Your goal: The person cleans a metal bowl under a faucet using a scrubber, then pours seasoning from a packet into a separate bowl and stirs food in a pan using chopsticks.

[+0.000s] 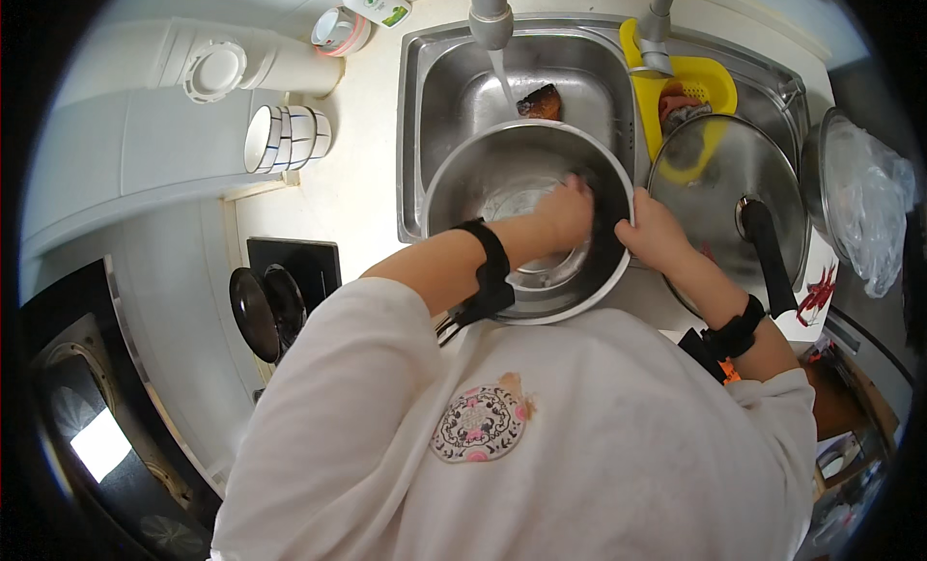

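Observation:
A large stainless steel pot (532, 311) is tilted over the front edge of the left basin of the double sink (449, 90). My left hand (568, 213) is inside it, fingers bent near the inner right wall; blur hides whether they hold anything. With my right hand (655, 231) I grip the pot's right rim. Water runs from a grey faucet (491, 21) into the basin behind the pot. A brown and black object (542, 103), of unclear kind, lies in that basin. Close to the right of my right hand rests a large round lid (713, 206) with a black handle.
A yellow strainer basket (717, 72) holding cloths sits over the right basin. Stacked bowls (290, 139), a cup (334, 29) and a pump bottle (375, 3) stand on the left. Dark pans (255, 315) are lower left. Red chillies (817, 297) and a plastic-covered bowl (862, 192) are right.

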Tool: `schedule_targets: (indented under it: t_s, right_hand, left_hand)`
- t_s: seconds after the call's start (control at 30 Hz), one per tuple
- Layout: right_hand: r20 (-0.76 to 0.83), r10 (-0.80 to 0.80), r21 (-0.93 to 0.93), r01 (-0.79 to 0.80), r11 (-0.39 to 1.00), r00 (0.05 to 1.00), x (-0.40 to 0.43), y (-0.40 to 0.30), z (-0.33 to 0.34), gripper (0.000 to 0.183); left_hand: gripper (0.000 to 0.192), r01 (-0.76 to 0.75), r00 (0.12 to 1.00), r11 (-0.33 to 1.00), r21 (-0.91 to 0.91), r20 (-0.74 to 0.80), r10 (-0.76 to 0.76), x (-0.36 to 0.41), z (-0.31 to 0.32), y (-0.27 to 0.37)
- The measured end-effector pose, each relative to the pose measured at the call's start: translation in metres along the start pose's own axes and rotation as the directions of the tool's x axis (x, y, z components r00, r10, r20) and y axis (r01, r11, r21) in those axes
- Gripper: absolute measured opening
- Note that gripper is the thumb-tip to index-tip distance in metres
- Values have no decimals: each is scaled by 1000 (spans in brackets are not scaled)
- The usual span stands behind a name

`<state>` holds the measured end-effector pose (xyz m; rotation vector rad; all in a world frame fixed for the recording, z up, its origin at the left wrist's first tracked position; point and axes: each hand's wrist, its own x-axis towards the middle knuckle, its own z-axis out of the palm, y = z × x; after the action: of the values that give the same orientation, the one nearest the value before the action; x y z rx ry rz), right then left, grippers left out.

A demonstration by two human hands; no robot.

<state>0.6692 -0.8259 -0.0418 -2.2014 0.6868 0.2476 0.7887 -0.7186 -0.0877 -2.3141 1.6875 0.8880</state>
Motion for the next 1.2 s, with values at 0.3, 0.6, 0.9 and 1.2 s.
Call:
schedule_targets:
  t_s: [0.3,0.6,0.9,1.2]
  right_hand:
    - [-29,-6,-11,5,1000,1000,-2,1,-1,27]
    - [-3,39,8,-39,999,999,0,2,-5,29]
    - [-19,25,70,-24,997,1000,2,6,3,30]
    - [-39,-10,66,13,998,999,4,14,2,28]
  left_hand:
    - [46,107,960,980,-168,-240,-146,8,-23,-10]
    - [47,150,950,966,-209,-239,-199,8,-34,-1]
    - [50,59,998,990,-132,28,-56,1,-35,-12]
    - [42,-521,851,789,327,277,447,-33,-39,3]
